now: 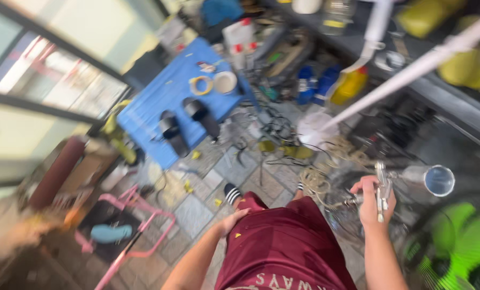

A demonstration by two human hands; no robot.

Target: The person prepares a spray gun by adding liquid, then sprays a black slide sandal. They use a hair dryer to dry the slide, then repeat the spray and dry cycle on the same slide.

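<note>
The right hand (pixel 371 201) was closed around the grip of a metal spray gun (pixel 382 190), held upright out in front of the body. The gun's cup (pixel 433 180) stuck out to the right, its open mouth turned toward the camera. The left hand (pixel 232 221) held nothing; it lay flat, fingers loosely together, against the thigh of the maroon shorts (pixel 283 247).

Below the gun lay a coil of rope (pixel 318 180) on the tiled floor (pixel 194 212), with black cables (pixel 275 131) tangled just beyond it. A white pole (pixel 412 70) ran at a slant from the upper right down to a white bucket (pixel 312 129). A green fan (pixel 457 244) stood at the lower right, near the right forearm.

Farther off, a blue board (pixel 148 115) carried two black sandals (pixel 189 123), a roll of tape (pixel 200 85) and a white lid (pixel 225 82). A pink frame (pixel 143 220) stood at the lower left, well apart from both hands. The view was blurred, so smaller clutter could not be told.
</note>
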